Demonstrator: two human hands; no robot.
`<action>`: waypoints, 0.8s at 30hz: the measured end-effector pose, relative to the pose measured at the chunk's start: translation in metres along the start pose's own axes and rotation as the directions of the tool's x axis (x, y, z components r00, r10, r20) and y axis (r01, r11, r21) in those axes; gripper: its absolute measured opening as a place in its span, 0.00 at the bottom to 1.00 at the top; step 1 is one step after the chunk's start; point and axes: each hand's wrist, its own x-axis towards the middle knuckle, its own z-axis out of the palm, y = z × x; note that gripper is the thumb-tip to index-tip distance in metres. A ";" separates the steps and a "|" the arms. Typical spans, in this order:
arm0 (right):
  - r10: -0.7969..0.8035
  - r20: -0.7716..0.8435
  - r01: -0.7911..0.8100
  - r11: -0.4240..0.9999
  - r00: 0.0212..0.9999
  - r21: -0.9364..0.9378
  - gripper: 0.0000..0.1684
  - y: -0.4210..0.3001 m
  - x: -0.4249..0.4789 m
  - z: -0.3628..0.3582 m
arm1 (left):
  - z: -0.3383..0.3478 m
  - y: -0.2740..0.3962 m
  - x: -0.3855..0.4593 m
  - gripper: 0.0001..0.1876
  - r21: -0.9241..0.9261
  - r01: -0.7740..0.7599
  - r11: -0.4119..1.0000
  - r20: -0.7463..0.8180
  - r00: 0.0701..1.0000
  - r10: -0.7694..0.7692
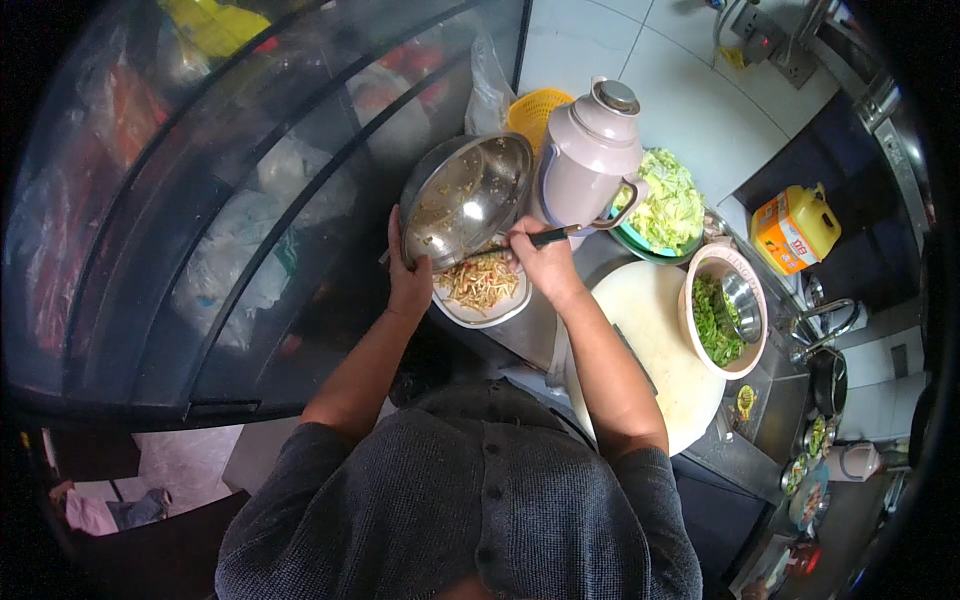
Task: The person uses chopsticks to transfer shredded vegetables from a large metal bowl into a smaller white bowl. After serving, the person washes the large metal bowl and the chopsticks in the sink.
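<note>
My left hand (410, 281) grips the side of a stainless steel bowl (480, 187), tilted on its side with its mouth facing me and food scraps stuck inside. Below its rim, a white dish (484, 318) holds a heap of thin, pale strips of food with red bits (484, 285). Closed around a dark-handled utensil (551, 236), my right hand (540, 259) is at the dish's upper right edge; the utensil's working end is partly hidden by the bowl rim and the food.
A pinkish thermos flask (592, 150) stands behind my right hand, beside chopped cabbage (664, 199) in a green basin. To the right are a round cutting board (675, 405), a tub of green vegetables (712, 322) and a yellow jug (795, 229). A glass-doored cabinet (300, 247) borders the left.
</note>
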 end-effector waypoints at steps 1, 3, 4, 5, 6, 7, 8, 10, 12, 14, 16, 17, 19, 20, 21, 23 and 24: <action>-0.062 0.005 0.061 0.997 0.998 0.036 0.07 -0.008 -0.003 0.003 | 0.000 -0.001 -0.002 0.42 0.014 -0.007 1.000 0.000 1.000 0.007; -0.188 0.007 0.186 0.976 0.982 0.109 0.07 -0.021 -0.004 0.015 | 0.001 -0.001 0.000 0.42 0.046 -0.025 0.999 0.002 1.000 0.025; -0.209 0.062 0.201 0.973 0.976 0.115 0.07 -0.023 -0.003 0.018 | 0.001 0.001 0.000 0.42 0.041 -0.032 0.999 0.011 0.999 0.032; -0.201 0.089 0.194 0.978 0.975 0.079 0.07 -0.019 -0.003 0.018 | 0.001 0.002 0.000 0.41 0.036 -0.040 0.999 0.020 0.999 0.039; -0.194 0.114 0.190 0.981 0.974 0.041 0.07 -0.012 -0.002 0.014 | 0.002 0.002 0.001 0.41 0.028 -0.050 0.998 0.029 0.998 0.049; -0.186 0.146 0.187 0.982 0.972 0.003 0.07 -0.004 0.000 0.010 | 0.000 0.001 0.002 0.41 0.019 -0.048 0.999 0.023 0.999 0.048; -0.178 0.137 0.193 0.976 0.974 -0.101 0.07 0.005 0.003 0.001 | -0.001 0.000 0.002 0.41 0.009 -0.047 0.999 0.016 0.999 0.047; -0.089 0.099 0.103 0.984 0.991 -0.145 0.07 -0.002 0.000 -0.007 | -0.004 -0.001 0.000 0.41 0.040 -0.051 0.998 -0.006 0.999 0.051; -0.114 0.033 0.117 0.987 0.993 -0.107 0.07 -0.007 -0.003 -0.006 | -0.005 0.000 0.000 0.41 0.115 -0.066 0.991 -0.021 0.997 0.069; -0.203 0.065 0.205 0.978 0.977 -0.027 0.07 0.000 -0.001 0.007 | -0.004 0.001 0.001 0.41 0.082 -0.094 0.992 -0.011 0.995 0.095; -0.204 0.115 0.210 0.977 0.972 -0.039 0.06 -0.004 -0.004 0.014 | -0.003 0.000 0.004 0.41 0.079 -0.092 0.993 -0.016 0.995 0.094; -0.177 0.089 0.181 0.983 0.980 -0.036 0.06 -0.002 -0.004 0.012 | -0.005 -0.002 0.004 0.41 0.094 -0.074 0.993 -0.023 0.997 0.077; -0.118 0.041 0.120 0.992 0.992 -0.032 0.05 0.005 -0.006 0.004 | -0.004 0.001 0.004 0.41 0.099 -0.055 0.994 -0.029 0.998 0.058; -0.122 0.043 0.128 0.975 0.992 -0.182 0.05 0.005 -0.004 -0.004 | -0.004 0.003 0.004 0.41 0.091 -0.056 0.994 -0.026 0.998 0.058; -0.129 0.059 0.135 0.985 0.990 -0.104 0.05 0.002 -0.005 -0.002 | -0.005 0.005 0.004 0.41 0.089 -0.058 0.994 -0.024 0.998 0.061; -0.147 0.090 0.142 0.988 0.985 0.053 0.05 -0.006 -0.009 0.005 | -0.005 0.001 0.003 0.41 0.099 -0.056 0.993 -0.032 0.998 0.059; -0.178 0.148 0.178 0.984 0.973 0.016 0.06 -0.010 -0.011 0.009 | -0.005 0.000 0.003 0.41 0.104 -0.055 0.993 -0.036 0.998 0.059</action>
